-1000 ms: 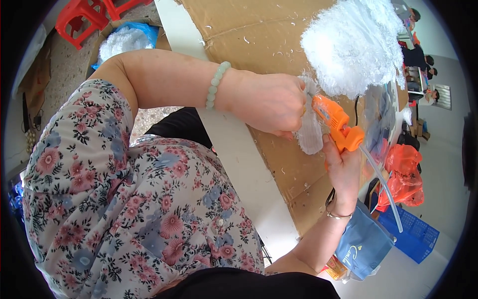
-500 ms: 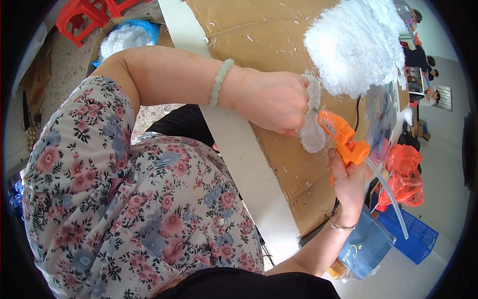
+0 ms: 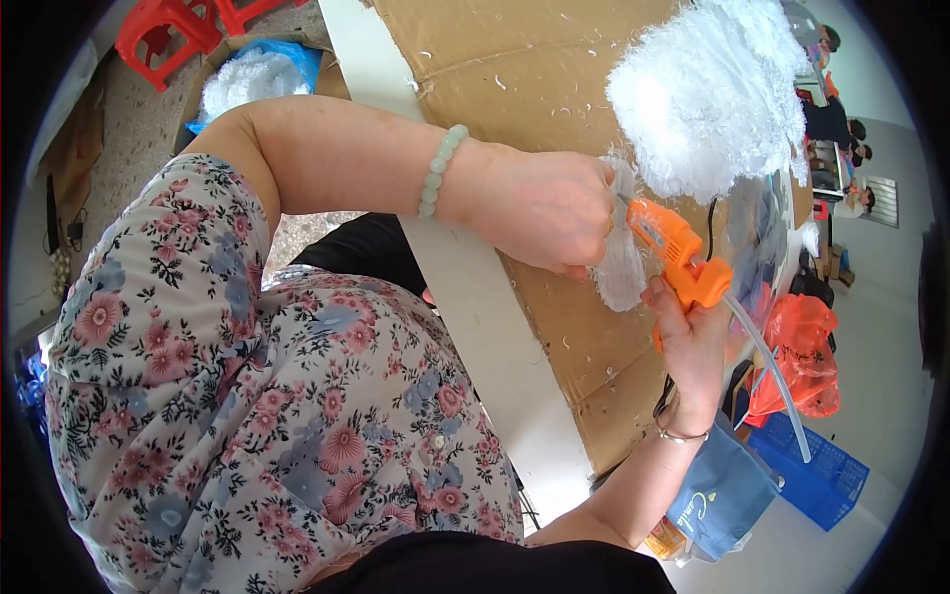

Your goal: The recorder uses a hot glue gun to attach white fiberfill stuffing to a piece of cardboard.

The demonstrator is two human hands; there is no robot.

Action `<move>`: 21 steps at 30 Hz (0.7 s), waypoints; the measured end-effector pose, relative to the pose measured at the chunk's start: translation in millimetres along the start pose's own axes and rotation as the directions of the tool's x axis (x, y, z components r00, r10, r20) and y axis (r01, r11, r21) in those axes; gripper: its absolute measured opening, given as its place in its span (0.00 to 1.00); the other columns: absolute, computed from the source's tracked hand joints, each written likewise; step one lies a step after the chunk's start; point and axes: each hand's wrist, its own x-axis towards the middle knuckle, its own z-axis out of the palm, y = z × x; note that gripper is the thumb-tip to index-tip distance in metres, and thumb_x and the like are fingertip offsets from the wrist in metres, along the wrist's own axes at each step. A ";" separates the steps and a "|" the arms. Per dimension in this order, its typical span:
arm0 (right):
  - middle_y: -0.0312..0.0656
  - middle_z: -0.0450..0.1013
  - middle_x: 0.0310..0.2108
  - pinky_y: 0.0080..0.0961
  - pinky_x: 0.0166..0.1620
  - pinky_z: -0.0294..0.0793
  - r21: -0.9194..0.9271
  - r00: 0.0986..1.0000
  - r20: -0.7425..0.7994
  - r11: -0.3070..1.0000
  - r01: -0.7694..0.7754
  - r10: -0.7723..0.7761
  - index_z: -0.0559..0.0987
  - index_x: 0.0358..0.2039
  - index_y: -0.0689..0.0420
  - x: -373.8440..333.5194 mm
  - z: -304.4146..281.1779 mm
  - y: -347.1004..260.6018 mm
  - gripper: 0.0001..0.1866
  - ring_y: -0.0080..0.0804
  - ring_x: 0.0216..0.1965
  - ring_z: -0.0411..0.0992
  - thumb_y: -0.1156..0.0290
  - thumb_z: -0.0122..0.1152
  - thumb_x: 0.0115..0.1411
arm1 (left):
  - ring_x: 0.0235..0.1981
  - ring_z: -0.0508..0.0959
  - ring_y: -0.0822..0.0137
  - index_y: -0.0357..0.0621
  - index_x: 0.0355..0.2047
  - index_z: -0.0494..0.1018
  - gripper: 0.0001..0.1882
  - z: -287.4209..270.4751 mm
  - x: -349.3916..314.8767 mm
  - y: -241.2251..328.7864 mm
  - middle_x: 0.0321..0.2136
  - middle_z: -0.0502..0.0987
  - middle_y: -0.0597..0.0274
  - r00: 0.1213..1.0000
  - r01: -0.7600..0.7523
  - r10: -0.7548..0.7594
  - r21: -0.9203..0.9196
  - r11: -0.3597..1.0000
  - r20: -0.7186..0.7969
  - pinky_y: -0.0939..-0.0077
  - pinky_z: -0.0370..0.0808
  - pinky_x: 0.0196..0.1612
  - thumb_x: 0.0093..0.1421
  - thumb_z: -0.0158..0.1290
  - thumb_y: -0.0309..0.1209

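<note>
My right hand [image 3: 691, 342] is wrapped round an orange hot glue gun [image 3: 681, 252] with a clear glue stick trailing from its back. The nozzle points at a long, rounded white fabric piece [image 3: 621, 272], shaped like an insole, that lies over the cardboard. My left hand [image 3: 544, 208], with a pale green bead bracelet at the wrist, is closed at the edge of this piece, by the nozzle. Its fingertips are turned under and mostly hidden. Whether the nozzle touches the fabric cannot be made out.
A pile of fluffy white material [image 3: 708, 99] sits beyond my hands. Cardboard [image 3: 505, 99] covers the table, dotted with white scraps. A red plastic bag [image 3: 797, 356], a blue bag [image 3: 727, 490] and a blue basket [image 3: 816, 470] are at right. Red stools [image 3: 163, 40] stand far left.
My left hand and the white fabric piece have shifted slightly downward in the view. The glue gun has tilted and moved slightly, its nozzle still close to my left fingers.
</note>
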 end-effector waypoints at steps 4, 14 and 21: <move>0.33 0.69 0.26 0.16 0.30 0.67 -0.041 1.000 0.007 0.999 0.027 -0.027 0.70 0.39 0.63 5.1 0.1 -0.1 0.10 0.18 0.27 0.69 0.73 0.56 0.58 | 0.19 0.74 0.58 0.44 0.13 0.74 0.16 0.7 -0.4 0.1 0.11 0.72 0.60 1.000 -0.004 0.005 0.001 1.000 -0.005 0.67 0.68 0.32 0.50 0.56 0.41; 0.31 0.68 0.22 0.14 0.24 0.62 -0.092 1.000 -0.028 0.996 -0.004 0.001 0.71 0.38 0.60 7.0 3.1 -5.5 0.09 0.15 0.22 0.65 0.71 0.57 0.58 | 0.21 0.73 0.63 0.43 0.17 0.69 0.15 -1.4 -1.4 5.1 0.16 0.71 0.65 0.996 -0.013 0.010 0.039 0.999 0.083 0.70 0.68 0.30 0.50 0.57 0.39; 0.30 0.68 0.20 0.14 0.23 0.61 -0.077 0.999 -0.010 0.996 0.037 -0.038 0.72 0.36 0.60 7.4 2.6 -5.6 0.10 0.15 0.20 0.64 0.69 0.58 0.57 | 0.22 0.75 0.65 0.41 0.19 0.70 0.14 3.8 -0.2 7.6 0.18 0.71 0.64 0.992 -0.034 0.023 0.088 0.996 0.122 0.71 0.69 0.24 0.51 0.56 0.39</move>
